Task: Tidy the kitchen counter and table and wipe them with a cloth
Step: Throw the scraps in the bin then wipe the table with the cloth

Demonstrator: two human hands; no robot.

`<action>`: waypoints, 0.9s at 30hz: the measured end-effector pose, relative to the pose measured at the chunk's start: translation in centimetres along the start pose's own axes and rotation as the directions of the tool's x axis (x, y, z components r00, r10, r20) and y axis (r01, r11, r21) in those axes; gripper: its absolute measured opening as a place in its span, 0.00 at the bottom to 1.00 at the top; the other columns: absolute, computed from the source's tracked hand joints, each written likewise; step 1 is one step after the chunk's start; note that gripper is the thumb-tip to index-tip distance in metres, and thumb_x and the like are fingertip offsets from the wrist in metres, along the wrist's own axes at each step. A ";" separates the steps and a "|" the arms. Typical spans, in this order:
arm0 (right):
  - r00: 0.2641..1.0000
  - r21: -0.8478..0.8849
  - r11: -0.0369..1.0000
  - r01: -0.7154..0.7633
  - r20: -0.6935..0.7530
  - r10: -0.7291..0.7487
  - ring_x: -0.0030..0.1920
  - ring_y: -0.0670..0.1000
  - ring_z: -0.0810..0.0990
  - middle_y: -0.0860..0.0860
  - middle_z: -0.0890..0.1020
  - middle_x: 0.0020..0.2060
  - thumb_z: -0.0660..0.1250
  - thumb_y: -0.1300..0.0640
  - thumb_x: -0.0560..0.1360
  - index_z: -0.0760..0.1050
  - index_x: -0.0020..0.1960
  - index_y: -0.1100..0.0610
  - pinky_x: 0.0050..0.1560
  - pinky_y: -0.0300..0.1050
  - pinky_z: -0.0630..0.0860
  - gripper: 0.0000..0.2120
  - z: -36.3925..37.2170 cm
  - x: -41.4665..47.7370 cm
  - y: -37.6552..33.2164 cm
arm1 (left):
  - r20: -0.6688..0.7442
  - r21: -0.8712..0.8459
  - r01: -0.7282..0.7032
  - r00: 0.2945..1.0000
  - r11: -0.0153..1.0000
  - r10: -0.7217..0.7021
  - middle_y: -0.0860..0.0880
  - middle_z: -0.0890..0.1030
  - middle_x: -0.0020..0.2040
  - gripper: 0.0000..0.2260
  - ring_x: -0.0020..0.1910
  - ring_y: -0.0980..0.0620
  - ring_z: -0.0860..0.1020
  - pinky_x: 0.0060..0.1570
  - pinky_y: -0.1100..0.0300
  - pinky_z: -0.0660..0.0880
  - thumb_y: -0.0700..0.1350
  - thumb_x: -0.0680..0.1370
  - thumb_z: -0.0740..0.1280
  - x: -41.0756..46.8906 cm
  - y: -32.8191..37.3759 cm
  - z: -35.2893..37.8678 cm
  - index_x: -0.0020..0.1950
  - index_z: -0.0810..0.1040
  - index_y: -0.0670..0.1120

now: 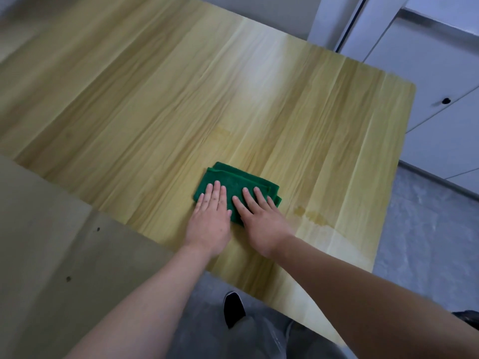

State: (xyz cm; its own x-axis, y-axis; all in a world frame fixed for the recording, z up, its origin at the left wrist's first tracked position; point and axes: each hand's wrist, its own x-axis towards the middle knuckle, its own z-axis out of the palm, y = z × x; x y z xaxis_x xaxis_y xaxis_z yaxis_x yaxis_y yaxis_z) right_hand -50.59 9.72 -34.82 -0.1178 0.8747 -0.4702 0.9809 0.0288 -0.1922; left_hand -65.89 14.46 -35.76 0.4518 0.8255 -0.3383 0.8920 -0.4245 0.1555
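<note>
Cloth, green, folded, lies on tabletop near front edge. Left hand and right hand press it, fingers flat. Soft, light, likely bunches; best pinched at fold edge.

Green cloth folded, flat on wooden table.

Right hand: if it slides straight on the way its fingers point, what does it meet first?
Only more of the green cloth under the right hand, then bare table; the way looks free.
</note>
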 end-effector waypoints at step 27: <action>0.995 0.073 0.996 0.058 -0.080 -0.052 0.80 0.54 0.35 0.48 0.39 0.80 0.41 0.50 0.85 0.38 0.81 0.45 0.79 0.55 0.41 0.26 -0.9 6.4 -6.3 | -0.067 0.055 0.083 0.995 0.995 -0.079 0.43 0.43 0.81 0.26 0.80 0.46 0.42 0.79 0.50 0.47 0.50 0.85 0.45 3.3 -8.9 -1.4 0.81 0.42 0.41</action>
State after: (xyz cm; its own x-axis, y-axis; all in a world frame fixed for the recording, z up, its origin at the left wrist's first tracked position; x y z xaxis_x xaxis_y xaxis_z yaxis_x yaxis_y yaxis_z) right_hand -57.42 15.61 -35.83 -0.1560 0.9078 -0.3893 0.9586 0.0440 -0.2813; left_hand -72.32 21.50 -36.95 0.3799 0.8794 -0.2868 0.9241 -0.3745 0.0758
